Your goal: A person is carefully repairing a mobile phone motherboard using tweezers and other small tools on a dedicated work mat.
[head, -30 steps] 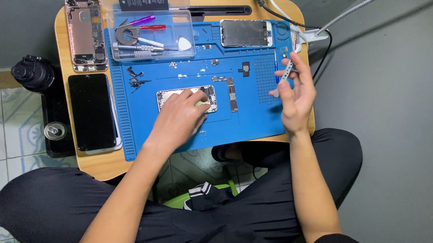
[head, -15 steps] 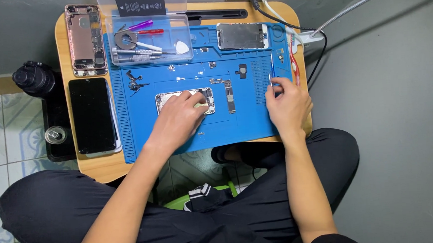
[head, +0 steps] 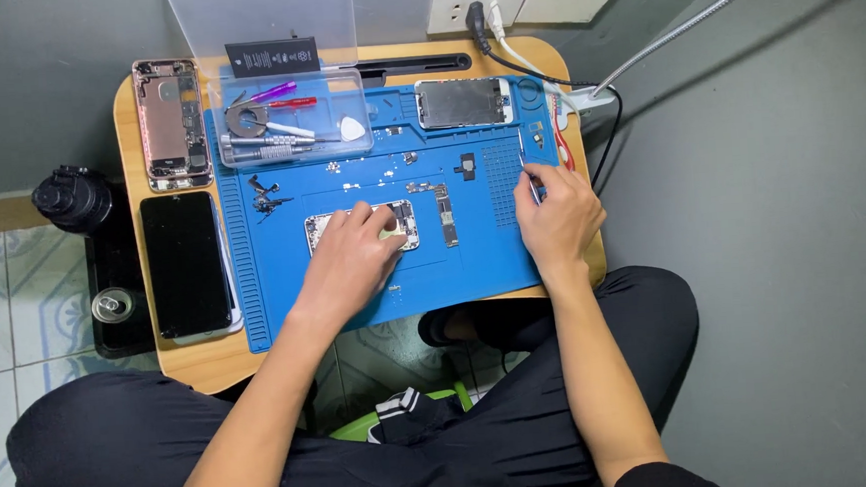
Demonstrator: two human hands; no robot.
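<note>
Seen from above, the left hand (head: pixel 349 259) lies flat on a small opened phone frame (head: pixel 362 227) at the middle of a blue work mat (head: pixel 286 303) on the desk, fingers spread and pressing rather than pinching. The frame's long axis runs left to right. The right hand (head: pixel 557 216) rests well to the frame's right at the mat's edge, its grip pinched shut on thin metal tweezers (head: pixel 527 176) pointing away from the body; a narrow circuit board (head: pixel 446 216) lies between the hands.

head cam | looks straight down | near | over blue mat (head: pixel 395 276)
</note>
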